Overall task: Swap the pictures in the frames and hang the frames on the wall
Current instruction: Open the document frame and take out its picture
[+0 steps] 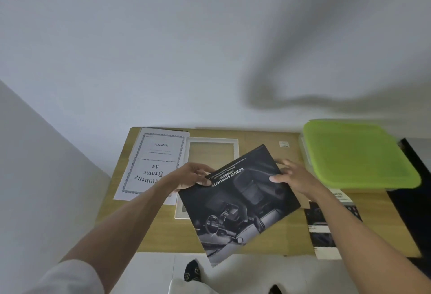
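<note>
Wooden surface against the wall. Green-lidded box sat at 2 o'clock; a white insert sheet printed "A4" at 10; a second dark print at 4. White frame lay flat, mostly hidden under the dark car-interior picture. Left hand pinched the picture's 10 o'clock edge; right hand held its 2 o'clock edge, both grips clamped, sheet tilted above the frame.

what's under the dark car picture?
The dark car picture, held by the left hand and right hand, hangs over a white frame on the table; the frame's lower right is covered.
</note>
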A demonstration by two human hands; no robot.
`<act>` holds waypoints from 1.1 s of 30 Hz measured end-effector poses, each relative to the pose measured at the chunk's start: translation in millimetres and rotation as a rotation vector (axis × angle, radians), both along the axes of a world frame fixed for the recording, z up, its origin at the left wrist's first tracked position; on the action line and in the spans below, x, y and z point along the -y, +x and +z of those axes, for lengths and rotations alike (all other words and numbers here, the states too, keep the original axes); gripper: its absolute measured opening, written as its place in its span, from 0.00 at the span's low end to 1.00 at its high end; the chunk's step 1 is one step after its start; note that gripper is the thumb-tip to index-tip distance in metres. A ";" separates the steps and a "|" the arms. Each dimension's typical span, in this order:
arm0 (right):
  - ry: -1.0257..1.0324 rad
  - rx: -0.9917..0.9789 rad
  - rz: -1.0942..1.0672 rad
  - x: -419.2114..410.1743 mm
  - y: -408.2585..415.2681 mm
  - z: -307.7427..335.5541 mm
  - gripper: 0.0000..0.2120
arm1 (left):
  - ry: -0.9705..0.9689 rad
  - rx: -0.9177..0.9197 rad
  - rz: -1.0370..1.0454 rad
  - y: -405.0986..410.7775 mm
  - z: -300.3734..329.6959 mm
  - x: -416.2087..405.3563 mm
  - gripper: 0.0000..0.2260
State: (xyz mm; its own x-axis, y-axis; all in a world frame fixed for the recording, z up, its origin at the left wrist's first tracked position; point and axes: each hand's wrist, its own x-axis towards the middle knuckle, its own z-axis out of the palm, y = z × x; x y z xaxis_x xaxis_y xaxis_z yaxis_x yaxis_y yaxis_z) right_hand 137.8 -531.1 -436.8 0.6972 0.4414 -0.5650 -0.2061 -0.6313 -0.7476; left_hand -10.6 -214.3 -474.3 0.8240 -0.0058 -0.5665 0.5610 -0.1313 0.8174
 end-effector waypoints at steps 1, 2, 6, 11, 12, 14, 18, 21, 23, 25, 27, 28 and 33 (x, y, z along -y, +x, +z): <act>0.016 -0.019 -0.012 9.3 1.8 -2.5 0.25 | -0.008 -0.016 -0.007 3.8 1.7 8.3 0.14; 0.036 -0.027 -0.044 20.2 2.7 -4.9 0.23 | -0.014 -0.035 -0.018 7.2 2.6 17.6 0.15; 0.108 -0.098 -0.191 88.2 10.0 -17.3 0.23 | 0.053 -0.150 -0.058 12.4 -5.6 59.2 0.15; 0.113 -0.155 -0.322 186.8 20.0 -37.3 0.22 | -0.058 -0.186 0.142 28.3 -19.6 137.4 0.13; 0.112 -0.157 -0.345 203.4 21.3 -40.8 0.22 | -0.073 -0.161 0.192 34.0 -24.1 154.7 0.13; 0.105 -0.172 -0.371 234.9 23.8 -47.1 0.24 | -0.080 -0.133 0.281 44.6 -31.2 189.9 0.12; 0.022 -0.183 -0.343 293.7 27.8 -59.5 0.30 | -0.022 -0.148 0.332 61.1 -42.4 255.7 0.07; -0.052 -0.093 -0.371 323.0 31.7 -57.3 0.28 | 0.020 -0.126 0.375 79.4 -45.2 301.1 0.08; -0.092 -0.041 -0.390 337.2 40.8 -64.1 0.29 | 0.024 -0.087 0.423 93.9 -47.2 328.8 0.09; -0.132 0.017 -0.424 347.6 49.1 -71.0 0.31 | 0.041 -0.036 0.477 108.5 -49.3 350.7 0.10; -0.154 0.076 -0.441 351.5 54.8 -71.0 0.29 | 0.078 -0.031 0.512 120.4 -54.1 365.7 0.16; -0.193 0.121 -0.430 353.0 58.4 -72.5 0.28 | 0.094 -0.028 0.505 124.5 -55.2 371.9 0.18; -0.430 0.386 -0.291 351.1 64.7 -87.4 0.26 | 0.831 0.137 -0.010 117.1 -60.2 396.6 0.29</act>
State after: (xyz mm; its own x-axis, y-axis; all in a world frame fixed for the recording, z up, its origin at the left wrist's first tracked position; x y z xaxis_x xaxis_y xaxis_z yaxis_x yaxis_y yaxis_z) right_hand 202.5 -882.2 -524.2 0.9427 -0.0060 -0.3337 -0.1805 -0.8501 -0.4947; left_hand 106.5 -610.9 -534.5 0.8879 0.3614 -0.2846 0.4595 -0.7247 0.5134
